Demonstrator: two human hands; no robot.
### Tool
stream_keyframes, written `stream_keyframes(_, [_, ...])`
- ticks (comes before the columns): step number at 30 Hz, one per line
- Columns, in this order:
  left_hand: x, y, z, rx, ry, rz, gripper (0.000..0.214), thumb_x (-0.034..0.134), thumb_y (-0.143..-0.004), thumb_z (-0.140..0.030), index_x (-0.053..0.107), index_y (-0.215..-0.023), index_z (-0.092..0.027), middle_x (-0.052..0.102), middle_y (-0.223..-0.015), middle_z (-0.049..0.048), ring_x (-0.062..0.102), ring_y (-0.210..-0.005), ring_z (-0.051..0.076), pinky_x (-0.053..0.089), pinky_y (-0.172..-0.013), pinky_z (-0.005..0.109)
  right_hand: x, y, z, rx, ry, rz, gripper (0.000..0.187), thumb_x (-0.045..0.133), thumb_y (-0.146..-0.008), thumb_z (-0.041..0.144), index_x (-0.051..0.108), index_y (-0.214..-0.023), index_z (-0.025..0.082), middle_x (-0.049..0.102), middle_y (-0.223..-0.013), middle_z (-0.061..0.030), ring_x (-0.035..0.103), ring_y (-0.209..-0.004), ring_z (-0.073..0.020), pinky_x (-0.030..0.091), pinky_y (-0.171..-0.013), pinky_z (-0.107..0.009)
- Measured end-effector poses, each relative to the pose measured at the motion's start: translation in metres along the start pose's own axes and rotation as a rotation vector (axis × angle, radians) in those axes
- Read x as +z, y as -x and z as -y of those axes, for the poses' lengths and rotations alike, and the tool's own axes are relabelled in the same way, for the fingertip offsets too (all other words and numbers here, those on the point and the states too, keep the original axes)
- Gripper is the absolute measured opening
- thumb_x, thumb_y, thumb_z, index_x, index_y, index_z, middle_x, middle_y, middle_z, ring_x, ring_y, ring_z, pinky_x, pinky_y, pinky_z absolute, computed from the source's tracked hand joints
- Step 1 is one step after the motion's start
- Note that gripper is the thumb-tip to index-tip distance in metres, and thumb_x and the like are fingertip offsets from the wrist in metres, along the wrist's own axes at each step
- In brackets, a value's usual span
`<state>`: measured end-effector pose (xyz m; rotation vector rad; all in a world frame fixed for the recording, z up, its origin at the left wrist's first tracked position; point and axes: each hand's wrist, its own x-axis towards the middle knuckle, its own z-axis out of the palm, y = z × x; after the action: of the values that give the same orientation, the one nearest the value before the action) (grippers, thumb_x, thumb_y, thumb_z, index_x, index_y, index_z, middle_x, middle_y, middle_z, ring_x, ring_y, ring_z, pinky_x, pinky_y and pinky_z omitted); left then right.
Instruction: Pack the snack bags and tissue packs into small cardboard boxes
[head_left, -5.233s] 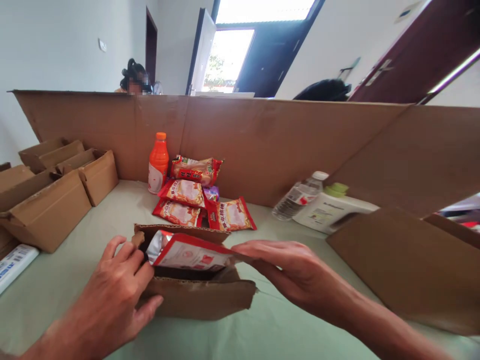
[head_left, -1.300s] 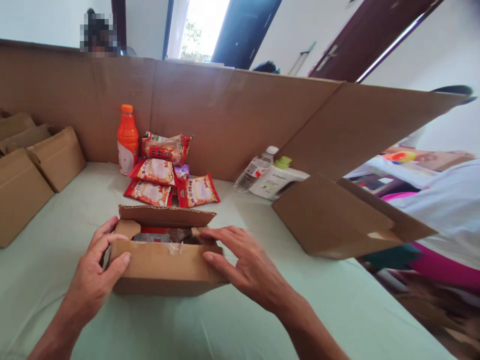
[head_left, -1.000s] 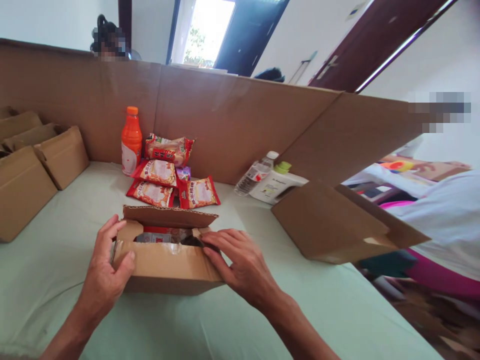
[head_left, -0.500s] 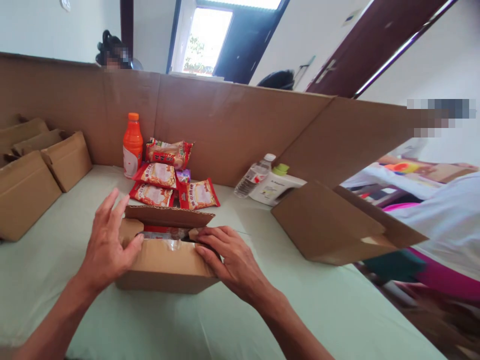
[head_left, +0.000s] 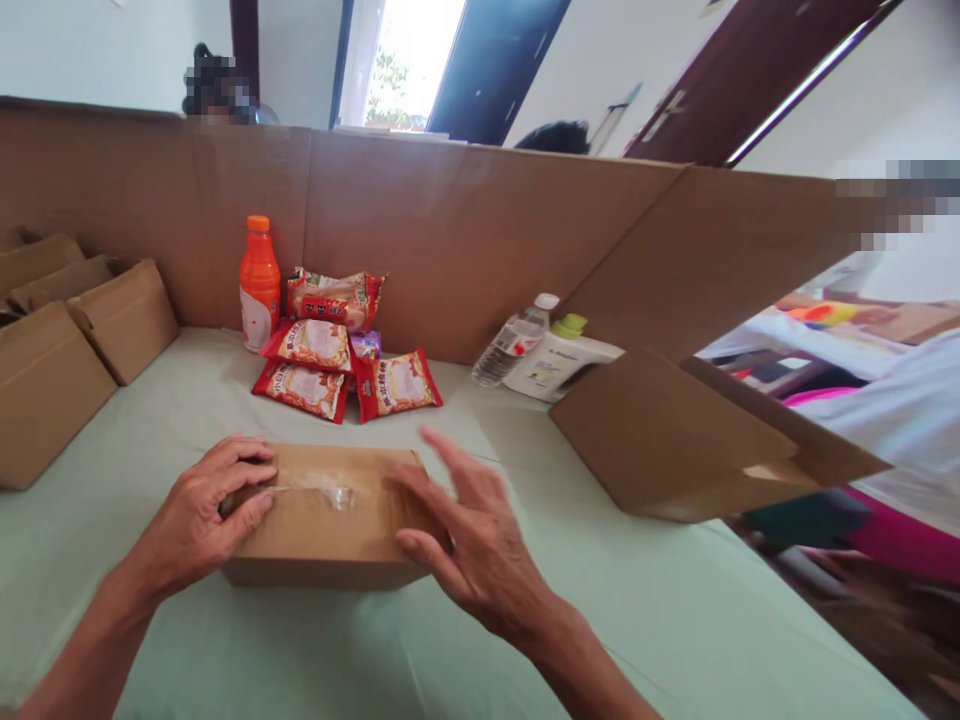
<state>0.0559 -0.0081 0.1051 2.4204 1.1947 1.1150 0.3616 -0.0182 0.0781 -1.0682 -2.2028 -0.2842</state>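
Note:
A small cardboard box sits in front of me with its top flaps folded down and its contents hidden. Clear tape lies along the seam on top. My left hand grips the box's left end, fingers and thumb pressing on the top. Over the right end hovers my right hand, its fingers spread and slightly blurred. I cannot tell whether its thumb touches the cardboard. Just behind the box lie red snack packets in a loose pile.
Behind the packets stands an orange drink bottle. A water bottle and a white jug lean together at right, by an open carton. More cartons stand at left. A cardboard wall borders the table; people are beyond it.
The far flap has come down, so the box top is now covered. My left hand has lowered onto the left end. My right hand has lifted and spread its fingers.

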Motion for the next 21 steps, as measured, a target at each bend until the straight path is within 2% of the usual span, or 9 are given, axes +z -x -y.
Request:
stream_keyframes(3, [0.000, 0.000, 0.002, -0.010, 0.008, 0.036, 0.019, 0.055, -0.092, -0.023, 0.073, -0.100, -0.023, 0.072, -0.114, 0.0089, 0.067, -0.114, 0.023, 0.057, -0.096, 0.038, -0.008, -0.007, 0.001, -0.063, -0.054, 0.254, 0.047, 0.038, -0.104, 0.043, 0.049, -0.144, 0.021, 0.050, -0.150, -0.0157, 0.046, -0.138, -0.0312, 0.039, -0.108, -0.053])
stream_keyframes(5, [0.000, -0.001, 0.003, -0.016, 0.000, 0.062, 0.019, 0.055, -0.093, -0.024, 0.072, -0.099, -0.023, 0.072, -0.114, 0.0085, 0.066, -0.115, 0.023, 0.057, -0.096, 0.038, -0.011, -0.015, 0.004, -0.087, -0.073, 0.344, 0.057, 0.044, -0.100, 0.053, 0.047, -0.147, 0.021, 0.047, -0.152, -0.0169, 0.041, -0.141, -0.0340, 0.034, -0.113, -0.057])
stream_keyframes(8, [0.001, -0.002, 0.005, -0.019, -0.026, 0.071, 0.019, 0.054, -0.093, -0.024, 0.072, -0.098, -0.023, 0.071, -0.115, 0.0086, 0.065, -0.116, 0.023, 0.056, -0.097, 0.038, -0.010, -0.031, 0.005, -0.163, -0.129, 0.490, 0.084, 0.062, -0.083, 0.071, 0.048, -0.148, 0.020, 0.043, -0.153, -0.0217, 0.037, -0.142, -0.0407, 0.030, -0.114, -0.061])
stream_keyframes(10, [0.002, -0.003, 0.005, -0.022, -0.045, 0.077, 0.020, 0.053, -0.093, -0.024, 0.072, -0.097, -0.022, 0.070, -0.116, 0.0087, 0.064, -0.116, 0.022, 0.055, -0.097, 0.037, -0.007, -0.043, 0.001, -0.182, -0.144, 0.590, 0.094, 0.070, -0.076, 0.071, 0.045, -0.151, 0.020, 0.037, -0.156, -0.0245, 0.034, -0.143, -0.0444, 0.028, -0.114, -0.064])
stream_keyframes(13, [0.001, -0.003, 0.007, -0.015, -0.062, 0.091, 0.021, 0.051, -0.093, -0.025, 0.072, -0.098, -0.021, 0.070, -0.116, 0.0088, 0.065, -0.115, 0.021, 0.055, -0.097, 0.035, -0.003, -0.060, -0.005, -0.196, -0.173, 0.714, 0.098, 0.069, -0.075, 0.073, 0.040, -0.154, 0.023, 0.029, -0.160, -0.0243, 0.030, -0.144, -0.0456, 0.024, -0.113, -0.064])
stream_keyframes(16, [-0.002, 0.002, 0.015, 0.013, -0.078, 0.085, 0.021, 0.053, -0.094, -0.031, 0.072, -0.100, -0.024, 0.069, -0.119, 0.0073, 0.065, -0.115, 0.022, 0.054, -0.098, 0.035, -0.004, -0.068, -0.006, -0.217, -0.173, 0.737, 0.096, 0.068, -0.075, 0.074, 0.039, -0.155, 0.027, 0.028, -0.161, -0.0212, 0.033, -0.141, -0.0426, 0.027, -0.111, -0.059])
stream_keyframes(21, [0.001, -0.001, 0.043, 0.052, -0.126, 0.049, 0.023, 0.057, -0.091, -0.045, 0.072, -0.103, -0.031, 0.068, -0.124, 0.0031, 0.067, -0.112, 0.023, 0.056, -0.095, 0.033, -0.014, -0.062, -0.001, -0.251, -0.075, 0.631, 0.089, 0.063, -0.081, 0.073, 0.034, -0.156, 0.035, 0.029, -0.160, -0.0172, 0.037, -0.136, -0.0347, 0.035, -0.104, -0.050])
